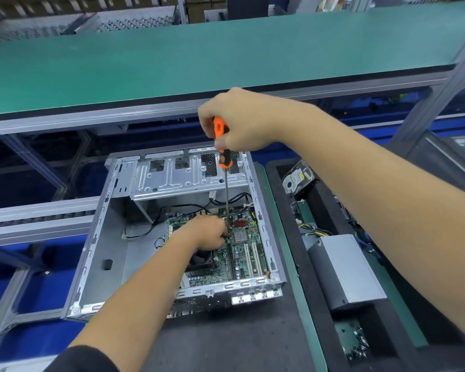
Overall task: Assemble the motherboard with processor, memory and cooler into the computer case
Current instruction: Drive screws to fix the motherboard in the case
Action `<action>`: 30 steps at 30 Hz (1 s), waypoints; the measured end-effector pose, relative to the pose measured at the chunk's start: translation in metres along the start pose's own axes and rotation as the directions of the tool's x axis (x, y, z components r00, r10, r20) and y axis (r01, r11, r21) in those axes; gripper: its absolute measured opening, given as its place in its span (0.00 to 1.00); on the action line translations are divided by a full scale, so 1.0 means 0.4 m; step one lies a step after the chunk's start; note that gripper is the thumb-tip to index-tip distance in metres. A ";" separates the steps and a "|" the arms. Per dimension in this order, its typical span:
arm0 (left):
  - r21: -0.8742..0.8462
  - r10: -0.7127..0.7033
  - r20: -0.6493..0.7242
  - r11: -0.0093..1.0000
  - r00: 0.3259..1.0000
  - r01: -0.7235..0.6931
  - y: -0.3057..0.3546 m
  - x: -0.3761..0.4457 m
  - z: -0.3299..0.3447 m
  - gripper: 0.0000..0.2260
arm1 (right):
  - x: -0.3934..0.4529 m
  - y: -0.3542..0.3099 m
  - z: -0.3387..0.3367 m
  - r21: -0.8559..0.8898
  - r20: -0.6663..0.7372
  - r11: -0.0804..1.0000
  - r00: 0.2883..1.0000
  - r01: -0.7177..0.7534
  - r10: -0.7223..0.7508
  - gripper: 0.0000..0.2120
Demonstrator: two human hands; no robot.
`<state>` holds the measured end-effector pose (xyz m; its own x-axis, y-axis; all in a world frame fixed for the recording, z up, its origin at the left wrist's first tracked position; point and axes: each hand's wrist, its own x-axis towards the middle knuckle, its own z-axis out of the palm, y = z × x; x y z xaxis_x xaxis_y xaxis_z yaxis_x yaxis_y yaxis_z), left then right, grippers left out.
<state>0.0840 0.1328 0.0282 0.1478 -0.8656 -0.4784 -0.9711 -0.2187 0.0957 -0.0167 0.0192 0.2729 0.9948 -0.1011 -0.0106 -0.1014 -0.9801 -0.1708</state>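
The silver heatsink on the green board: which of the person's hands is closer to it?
Left. The left hand rests on the motherboard just beside the silver heatsink, fingers at the screwdriver's tip. The right hand grips the screwdriver handle high above the case.

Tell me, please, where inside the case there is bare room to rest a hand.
Free: the bare metal case floor left of the motherboard, below the drive cage. Crowded: over the board, where the left hand and the screwdriver work.
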 end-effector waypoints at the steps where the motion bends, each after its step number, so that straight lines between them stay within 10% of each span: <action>1: 0.010 -0.004 0.014 1.000 1.000 0.004 -0.001 0.002 0.003 0.15 | 0.000 0.002 -0.001 -0.019 -0.030 1.000 0.999 0.010 -0.011 0.05; 11: -0.006 0.002 0.016 1.000 1.000 -0.002 -0.008 0.012 0.010 0.14 | 0.011 0.000 0.026 0.108 0.016 0.994 1.000 0.003 -0.005 0.09; 16: -0.359 -0.048 -0.244 0.932 0.968 -0.045 -0.023 -0.011 -0.014 0.16 | 0.004 -0.007 0.019 0.308 -0.175 0.951 0.984 0.011 0.045 0.17; 24: -0.634 -0.107 -0.507 0.718 0.855 -0.286 0.101 -0.065 -0.197 0.25 | -0.017 0.031 -0.110 0.602 -0.602 0.751 0.773 0.272 0.203 0.17; 30: -0.609 0.167 -0.461 0.655 0.871 -0.448 0.324 -0.023 -0.278 0.28 | -0.060 0.141 -0.119 0.565 -0.618 0.820 0.708 0.098 0.341 0.18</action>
<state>-0.0224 0.0621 0.1421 0.0526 -0.9986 0.0016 -0.5879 -0.0297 0.8084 -0.0465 -0.0419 0.3104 0.6659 -0.5115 0.5431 0.0182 -0.7166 -0.6972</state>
